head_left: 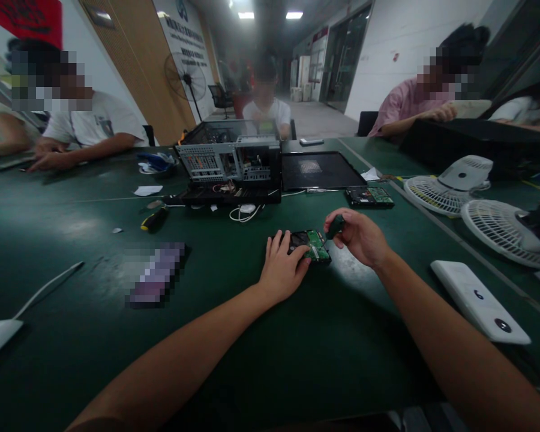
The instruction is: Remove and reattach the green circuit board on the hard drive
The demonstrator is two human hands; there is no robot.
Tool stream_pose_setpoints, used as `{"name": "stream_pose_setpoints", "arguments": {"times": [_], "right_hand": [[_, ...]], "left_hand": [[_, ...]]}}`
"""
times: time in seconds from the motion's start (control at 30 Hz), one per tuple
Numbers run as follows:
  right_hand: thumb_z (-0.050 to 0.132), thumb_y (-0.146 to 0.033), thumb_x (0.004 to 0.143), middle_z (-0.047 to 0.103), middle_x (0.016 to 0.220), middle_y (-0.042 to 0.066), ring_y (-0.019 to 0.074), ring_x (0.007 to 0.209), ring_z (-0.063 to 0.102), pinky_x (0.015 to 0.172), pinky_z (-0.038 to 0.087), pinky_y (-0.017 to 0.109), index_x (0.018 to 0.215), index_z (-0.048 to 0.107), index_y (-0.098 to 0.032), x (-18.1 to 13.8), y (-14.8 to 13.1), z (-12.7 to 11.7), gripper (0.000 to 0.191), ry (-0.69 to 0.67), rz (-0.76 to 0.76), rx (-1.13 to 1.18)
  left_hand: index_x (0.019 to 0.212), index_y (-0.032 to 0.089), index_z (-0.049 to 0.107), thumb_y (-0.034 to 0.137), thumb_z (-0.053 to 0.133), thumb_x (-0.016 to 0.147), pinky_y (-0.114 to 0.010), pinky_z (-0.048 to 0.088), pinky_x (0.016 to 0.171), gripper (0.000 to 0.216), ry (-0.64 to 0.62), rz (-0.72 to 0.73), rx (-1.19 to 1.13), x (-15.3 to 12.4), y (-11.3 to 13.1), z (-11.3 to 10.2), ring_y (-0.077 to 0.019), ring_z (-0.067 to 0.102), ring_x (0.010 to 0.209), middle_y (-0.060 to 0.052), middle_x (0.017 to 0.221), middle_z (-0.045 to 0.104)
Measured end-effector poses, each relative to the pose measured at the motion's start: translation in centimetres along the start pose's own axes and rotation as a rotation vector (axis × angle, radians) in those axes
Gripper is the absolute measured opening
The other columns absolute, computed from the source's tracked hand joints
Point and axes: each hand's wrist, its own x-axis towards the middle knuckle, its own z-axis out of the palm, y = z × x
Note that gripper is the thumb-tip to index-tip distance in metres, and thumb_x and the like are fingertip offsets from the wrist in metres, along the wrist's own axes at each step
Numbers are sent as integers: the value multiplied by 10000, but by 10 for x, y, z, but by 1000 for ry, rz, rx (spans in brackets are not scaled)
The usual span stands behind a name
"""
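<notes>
On the green table lies a hard drive [315, 245] with its green circuit board facing up. My left hand [282, 264] rests across its left side, fingers over the far edge and thumb on the board, holding it down. In my right hand [360, 235] is a screwdriver [335, 227] with a dark handle, gripped between thumb and fingers. Its thin shaft slants down to the right part of the board; the exact contact of the tip is too small to make out. A second hard drive [369, 197] lies farther back on the right.
An opened computer case [231, 159] stands ahead, beside a black panel [321, 170]. At left are a yellow-black screwdriver [154, 219] and a blurred-out phone-like object [158, 275]. White fan parts [445, 183] and a white device [479, 300] lie right. Several people sit around the table.
</notes>
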Motion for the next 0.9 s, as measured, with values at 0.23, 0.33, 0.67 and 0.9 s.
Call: {"name": "stream_pose_setpoints", "arguments": {"times": [0.23, 0.33, 0.67, 0.9], "right_hand": [[598, -393, 879, 647, 827, 78, 185, 730, 589, 466, 452, 256, 884, 698, -176, -1, 1, 0, 239, -36, -15, -49], [615, -374, 887, 662, 846, 78, 193, 762, 618, 490, 487, 262, 913, 694, -181, -2, 1, 0, 211, -38, -18, -62], [587, -374, 921, 677, 903, 84, 215, 853, 642, 535, 522, 279, 1025, 729, -203, -3, 1, 0, 246, -55, -64, -91], [512, -362, 952, 663, 889, 111, 227, 856, 631, 559, 534, 299, 985, 752, -154, -2, 4, -1, 320, -94, -52, -96]], "left_hand": [[1318, 334, 612, 421, 496, 1013, -664, 173, 1196, 337, 0, -3, 3, 0, 0, 1, -356, 170, 1534, -71, 1627, 328], [1308, 336, 617, 415, 504, 1010, -664, 167, 1199, 328, 11, -2, -9, 0, 0, 2, -358, 173, 1533, -70, 1629, 325], [1317, 332, 613, 422, 492, 1015, -667, 168, 1193, 337, 3, 3, -8, 0, 0, 0, -369, 165, 1534, -88, 1627, 321], [1324, 332, 609, 428, 480, 1019, -662, 166, 1195, 345, 1, 2, -1, 0, 0, 0, -374, 164, 1534, -93, 1625, 319]]}}
